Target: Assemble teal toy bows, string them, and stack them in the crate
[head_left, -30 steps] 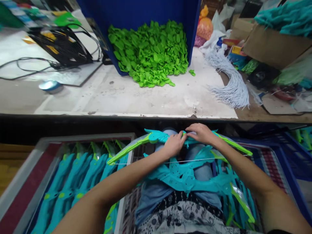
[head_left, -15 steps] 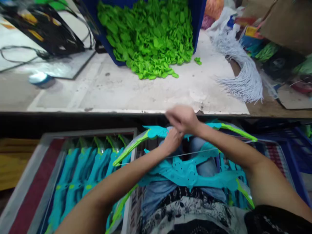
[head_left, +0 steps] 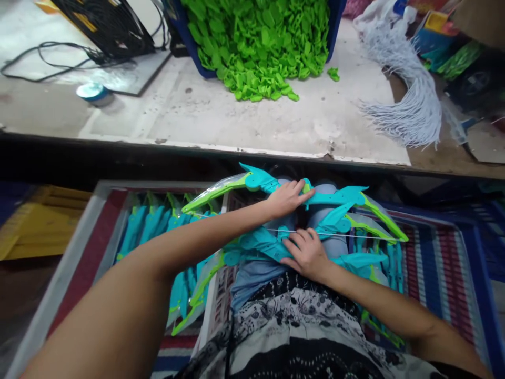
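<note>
A turquoise toy bow (head_left: 333, 198) with lime-green limbs and a white string lies across the knees. My left hand (head_left: 290, 198) is closed over its middle, beside a small green piece (head_left: 306, 186). Closer to the body, more turquoise bows (head_left: 256, 243) rest on the lap. My right hand (head_left: 306, 253) has its bent fingers over the middle of these, just below the upper bow's string. Its fingertips press on the turquoise plastic, and the palm side is hidden.
A blue bin (head_left: 196, 50) spills green plastic pieces (head_left: 260, 63) onto the worktable (head_left: 221, 123). White strings (head_left: 420, 108) lie at the right, a round tin (head_left: 93, 92) and black fan (head_left: 114, 26) at the left. More bows (head_left: 136, 229) fill a striped-lined crate by the legs.
My right hand has come down from the upper bow's middle to the bows on the lap. My left hand stays on the upper bow, now with fingers across it. The view has shifted.
</note>
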The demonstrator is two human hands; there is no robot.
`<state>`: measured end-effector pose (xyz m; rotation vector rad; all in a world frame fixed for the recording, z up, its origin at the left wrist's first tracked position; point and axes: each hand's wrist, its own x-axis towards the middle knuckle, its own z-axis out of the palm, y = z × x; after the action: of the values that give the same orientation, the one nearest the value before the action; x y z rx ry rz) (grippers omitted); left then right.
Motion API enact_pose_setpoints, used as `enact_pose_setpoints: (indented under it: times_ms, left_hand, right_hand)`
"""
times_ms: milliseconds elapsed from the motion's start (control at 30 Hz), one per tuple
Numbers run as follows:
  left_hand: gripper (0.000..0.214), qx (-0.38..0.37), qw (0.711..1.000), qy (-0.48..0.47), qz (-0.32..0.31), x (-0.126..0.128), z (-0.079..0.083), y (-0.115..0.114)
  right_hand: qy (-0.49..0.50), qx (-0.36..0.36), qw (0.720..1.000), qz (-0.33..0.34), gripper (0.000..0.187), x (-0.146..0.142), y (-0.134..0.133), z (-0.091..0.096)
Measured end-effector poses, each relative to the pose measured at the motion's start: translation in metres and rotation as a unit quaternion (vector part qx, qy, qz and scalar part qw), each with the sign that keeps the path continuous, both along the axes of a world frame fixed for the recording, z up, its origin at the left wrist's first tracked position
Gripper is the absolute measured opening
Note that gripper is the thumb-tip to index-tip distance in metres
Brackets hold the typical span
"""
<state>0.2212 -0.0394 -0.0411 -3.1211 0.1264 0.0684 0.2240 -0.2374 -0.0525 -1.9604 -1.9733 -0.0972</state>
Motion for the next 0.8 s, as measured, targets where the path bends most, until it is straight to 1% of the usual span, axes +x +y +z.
enact_pose_setpoints:
  times_ms: [100,233,300,400,467,533,600,633,700,733,800]
  left_hand:
    - [0.052,0.014,1.000,-0.008,0.017,0.009,0.006,0.003]
    - [0.053,0.006,0.999,-0.035,0.003,0.017,0.013,0.004]
    - [0.054,-0.011,1.000,-0.009,0.004,0.019,0.018,0.005]
    - [0.061,-0.075,0.995,0.065,0.027,0.019,0.023,0.009]
    - [0.066,-0.097,0.991,0.080,0.047,0.015,0.023,0.009]
    - [0.061,-0.070,0.994,0.054,0.060,0.009,0.020,0.006]
    - [0.056,-0.031,0.998,0.016,0.048,0.003,0.014,0.004]
    - [0.055,-0.021,0.999,0.005,0.039,0.000,0.012,0.003]
    - [0.055,-0.027,0.999,0.008,0.035,-0.001,0.008,0.006]
    - [0.055,-0.042,0.998,0.020,0.043,0.000,0.007,0.010]
    - [0.057,-0.096,0.992,0.055,0.059,0.005,0.010,0.019]
  right_hand:
    - [0.008,-0.036,0.999,0.018,0.055,-0.007,-0.009,-0.005]
    - [0.007,-0.098,0.991,0.085,0.051,-0.010,-0.015,-0.003]
    - [0.003,-0.130,0.985,0.116,0.051,-0.008,-0.016,0.003]
    - [-0.006,-0.156,0.979,0.129,0.053,-0.005,-0.018,0.014]
    - [-0.018,-0.138,0.983,0.122,0.045,-0.006,-0.020,0.020]
    - [-0.033,-0.088,0.990,0.102,0.028,-0.011,-0.022,0.021]
    - [-0.044,-0.042,0.994,0.095,0.014,-0.021,-0.023,0.017]
    - [-0.042,-0.028,0.994,0.099,0.014,-0.027,-0.023,0.013]
    - [-0.019,-0.034,0.993,0.114,0.021,-0.038,-0.020,0.004]
    - [-0.003,-0.045,0.991,0.123,0.025,-0.042,-0.018,0.000]
    - [0.018,-0.077,0.987,0.143,0.032,-0.045,-0.013,-0.003]
